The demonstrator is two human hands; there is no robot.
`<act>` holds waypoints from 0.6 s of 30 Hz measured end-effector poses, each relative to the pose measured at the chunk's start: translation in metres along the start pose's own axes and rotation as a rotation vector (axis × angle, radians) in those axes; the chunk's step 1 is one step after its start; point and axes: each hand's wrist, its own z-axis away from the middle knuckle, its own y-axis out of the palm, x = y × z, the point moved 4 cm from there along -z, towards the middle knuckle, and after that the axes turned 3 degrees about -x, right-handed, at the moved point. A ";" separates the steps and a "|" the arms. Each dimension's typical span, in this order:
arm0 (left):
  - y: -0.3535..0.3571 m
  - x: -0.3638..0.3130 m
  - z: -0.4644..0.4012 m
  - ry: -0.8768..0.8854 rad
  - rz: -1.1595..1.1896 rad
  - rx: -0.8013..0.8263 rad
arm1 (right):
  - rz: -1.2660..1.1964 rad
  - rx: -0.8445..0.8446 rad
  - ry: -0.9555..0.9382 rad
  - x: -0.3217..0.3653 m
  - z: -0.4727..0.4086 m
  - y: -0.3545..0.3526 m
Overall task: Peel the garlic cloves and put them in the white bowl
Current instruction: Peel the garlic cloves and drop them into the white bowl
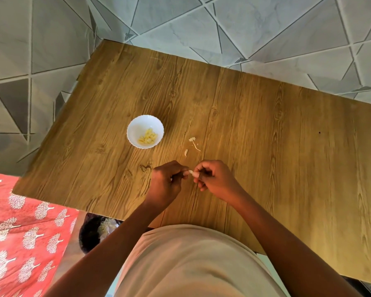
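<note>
A small pale garlic clove (192, 173) sits between my two hands, just above the wooden table (266, 129). My left hand (166, 181) pinches its left end with curled fingers. My right hand (212, 177) pinches the clove's right side, fingers curled around it. The white bowl (137, 125) stands up and to the left of my hands, holding several peeled yellowish cloves (147, 137). Bits of garlic skin (192, 140) lie on the table between the bowl and my hands.
A dark bin (92, 232) with pale scraps sits below the table's near edge at left. Red patterned cloth (24, 236) fills the lower left. Grey tiled floor surrounds the table.
</note>
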 end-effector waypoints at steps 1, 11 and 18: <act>0.000 -0.001 0.000 0.016 0.002 0.009 | -0.008 0.016 -0.006 0.001 0.001 0.001; 0.007 -0.013 -0.004 -0.033 -0.017 0.092 | 0.488 -0.153 -0.461 0.014 0.007 -0.001; 0.011 -0.007 -0.003 -0.251 0.097 0.149 | 0.757 -0.236 -0.716 0.020 0.019 0.006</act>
